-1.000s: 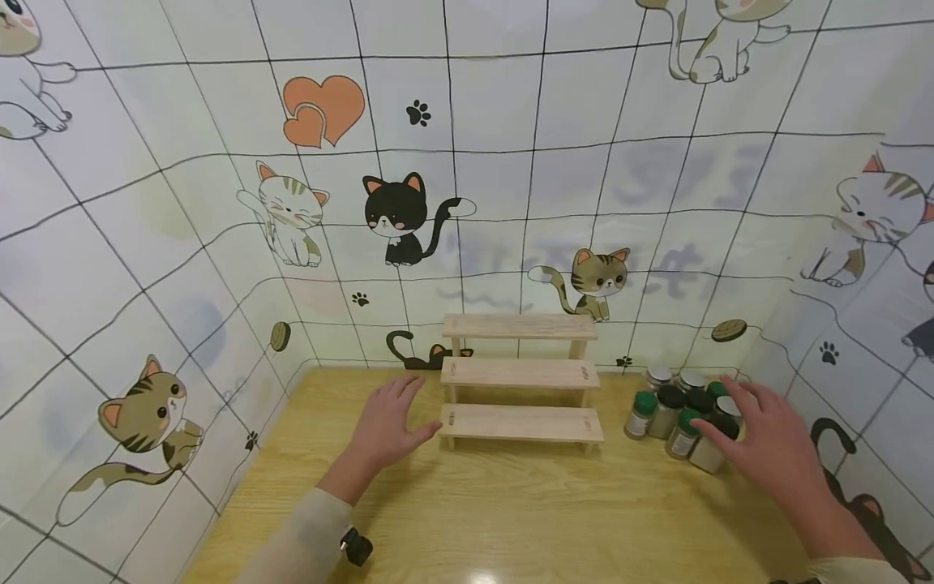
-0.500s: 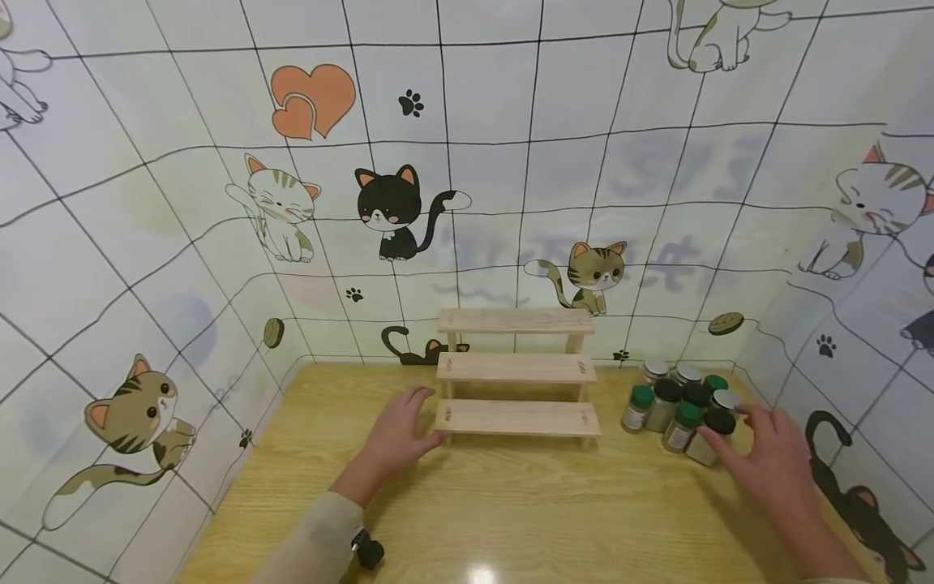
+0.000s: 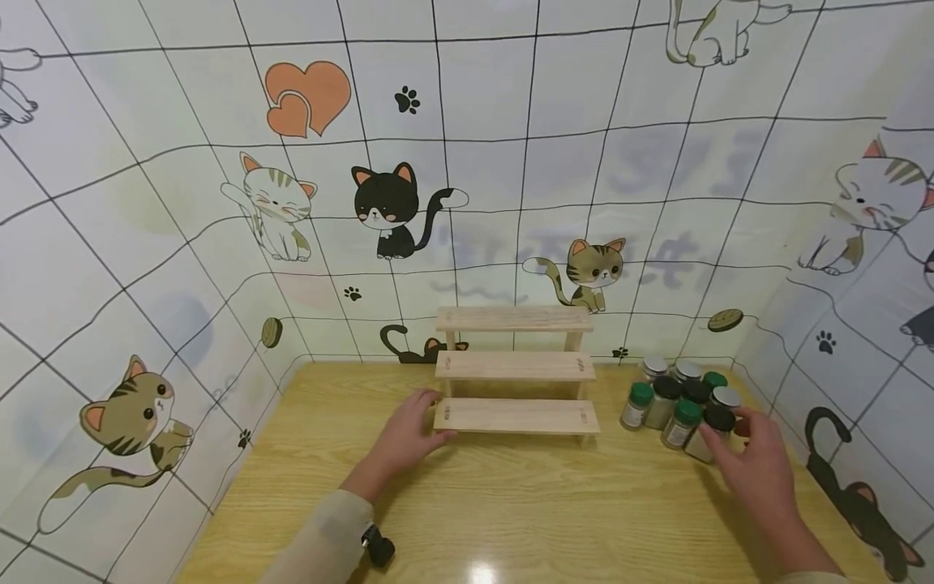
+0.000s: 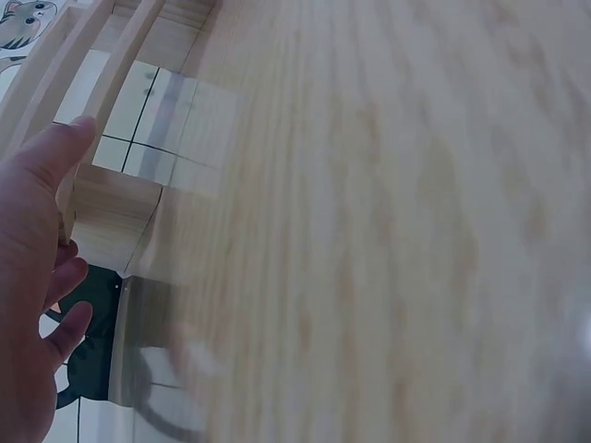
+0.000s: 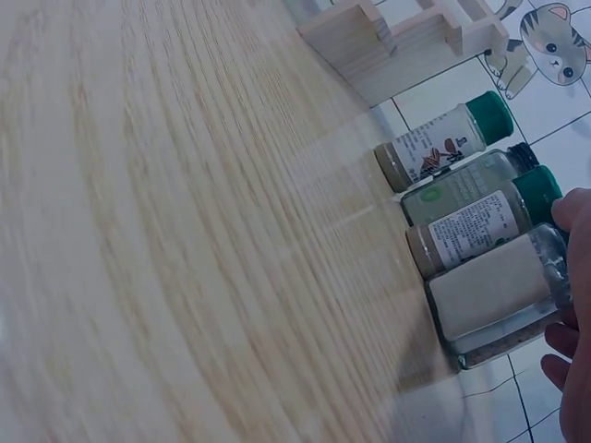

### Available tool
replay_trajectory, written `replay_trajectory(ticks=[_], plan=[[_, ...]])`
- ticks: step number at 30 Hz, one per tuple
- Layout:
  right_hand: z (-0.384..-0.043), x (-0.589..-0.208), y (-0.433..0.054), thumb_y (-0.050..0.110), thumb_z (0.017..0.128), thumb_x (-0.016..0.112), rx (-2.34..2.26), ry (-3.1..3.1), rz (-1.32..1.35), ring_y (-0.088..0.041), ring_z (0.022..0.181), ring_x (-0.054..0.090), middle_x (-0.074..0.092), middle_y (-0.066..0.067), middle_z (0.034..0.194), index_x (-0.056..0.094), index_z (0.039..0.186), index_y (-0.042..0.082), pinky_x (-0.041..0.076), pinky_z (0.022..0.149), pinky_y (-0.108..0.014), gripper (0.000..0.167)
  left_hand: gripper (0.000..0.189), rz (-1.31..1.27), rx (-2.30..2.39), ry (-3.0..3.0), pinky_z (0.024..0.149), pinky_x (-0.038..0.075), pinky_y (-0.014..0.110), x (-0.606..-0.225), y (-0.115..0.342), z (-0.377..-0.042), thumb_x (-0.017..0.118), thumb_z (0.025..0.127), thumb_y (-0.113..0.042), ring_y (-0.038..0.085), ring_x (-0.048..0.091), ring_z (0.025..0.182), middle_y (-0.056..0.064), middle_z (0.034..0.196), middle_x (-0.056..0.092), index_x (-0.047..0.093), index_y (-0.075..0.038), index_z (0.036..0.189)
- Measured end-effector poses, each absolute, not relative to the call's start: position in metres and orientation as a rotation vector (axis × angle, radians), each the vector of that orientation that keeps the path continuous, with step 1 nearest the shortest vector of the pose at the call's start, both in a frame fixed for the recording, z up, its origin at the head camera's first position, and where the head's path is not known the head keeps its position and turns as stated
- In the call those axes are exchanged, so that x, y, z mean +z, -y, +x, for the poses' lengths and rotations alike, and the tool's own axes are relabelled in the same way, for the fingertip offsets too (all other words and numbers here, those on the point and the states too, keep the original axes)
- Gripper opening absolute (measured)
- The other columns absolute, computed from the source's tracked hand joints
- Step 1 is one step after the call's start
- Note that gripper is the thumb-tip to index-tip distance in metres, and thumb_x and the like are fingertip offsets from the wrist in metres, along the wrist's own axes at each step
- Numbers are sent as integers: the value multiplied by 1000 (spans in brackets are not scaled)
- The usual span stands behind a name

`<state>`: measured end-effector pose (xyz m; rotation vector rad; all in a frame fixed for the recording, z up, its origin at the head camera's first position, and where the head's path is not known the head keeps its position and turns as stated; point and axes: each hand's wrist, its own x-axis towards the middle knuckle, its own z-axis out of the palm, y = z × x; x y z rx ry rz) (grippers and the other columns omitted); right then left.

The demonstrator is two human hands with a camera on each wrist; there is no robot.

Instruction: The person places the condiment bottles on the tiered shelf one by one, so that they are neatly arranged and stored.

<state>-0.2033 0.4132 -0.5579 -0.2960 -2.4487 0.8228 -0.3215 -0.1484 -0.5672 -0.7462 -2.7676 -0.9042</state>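
Note:
A three-tier wooden step rack (image 3: 515,415) stands against the back wall. My left hand (image 3: 404,435) holds the left end of its lowest shelf; in the left wrist view the thumb (image 4: 69,148) lies on the shelf's front edge and fingers curl at its end. At the right, my right hand (image 3: 755,462) grips a square glass spice jar (image 3: 700,445) with a black cap, thumb at the near side and fingers behind. In the right wrist view this jar (image 5: 489,286) holds pale contents and stands upright on the table, next to a green-capped bottle (image 5: 471,226).
Several other spice jars cluster beside the gripped one, among them a green-capped bottle (image 3: 637,405), a black-capped jar (image 3: 662,404) and a white-capped jar (image 3: 655,369). A cloth wall (image 3: 496,178) printed with cats encloses the wooden table (image 3: 525,503) at back and sides.
My right hand has come down and in from above the jars and closed round the black-capped jar. My left hand has moved right to the rack's end and taken hold.

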Motion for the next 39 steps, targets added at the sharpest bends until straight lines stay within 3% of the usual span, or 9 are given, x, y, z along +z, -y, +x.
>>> replay_trajectory(ticks=[5,9,12,14,16,19,23,27,39], plan=[[-208,-560,-410,26,105,79,927,2395,-388,-47,120,58,57,-29,135,55,145,-9,39,83,-30,59,80,-715,-943,2789,117,50,51,-569,146,-324,89,94,-52,28,60,138,4,150,60,59,-9,154],[-211,-561,-406,30,107,77,972,2380,-494,-46,127,59,59,-27,140,56,146,-7,43,92,-31,58,81,-707,-964,2802,116,50,51,-570,146,-327,89,93,-54,28,60,139,4,150,60,59,-10,154],[-212,-562,-405,29,106,77,976,2363,-534,-47,126,60,60,-28,139,57,146,-7,45,94,-37,57,81,-707,-980,2804,115,51,51,-571,147,-329,89,92,-55,28,61,137,4,149,61,59,-10,153],[-212,-563,-404,26,105,78,970,2338,-540,-44,123,62,62,-27,137,59,143,-7,45,92,-32,54,81,-701,-991,2809,115,51,51,-571,147,-330,89,92,-55,27,61,136,3,148,61,60,-10,153],[-212,-564,-403,23,103,81,965,2299,-531,-34,116,65,64,-26,134,62,140,-6,44,89,-22,51,81,-694,-1003,2816,115,51,51,-571,147,-330,89,91,-56,27,61,136,2,148,61,61,-10,152],[-211,-565,-402,16,98,84,964,2219,-496,-5,103,62,66,-21,127,66,134,-5,38,79,-4,45,80,-683,-1014,2828,115,51,51,-570,147,-330,90,91,-55,27,61,136,2,147,61,62,-11,151],[-210,-562,-400,8,92,85,982,2094,-433,16,93,48,64,-8,114,68,126,-6,40,75,1,40,79,-669,-1016,2843,116,50,51,-567,146,-330,91,91,-54,28,61,136,3,147,61,63,-11,150],[-210,-552,-399,6,92,85,959,2039,-392,14,92,49,57,4,109,67,126,-5,39,75,-1,40,78,-650,-1024,2858,117,50,52,-566,146,-330,91,90,-53,28,61,136,2,147,62,64,-11,150],[-213,-510,-383,11,96,83,988,2024,-323,8,94,49,50,21,108,68,128,-2,39,78,-9,38,78,-689,-911,2856,116,50,54,-563,147,-332,93,88,-52,31,61,137,5,143,65,66,-10,148]])
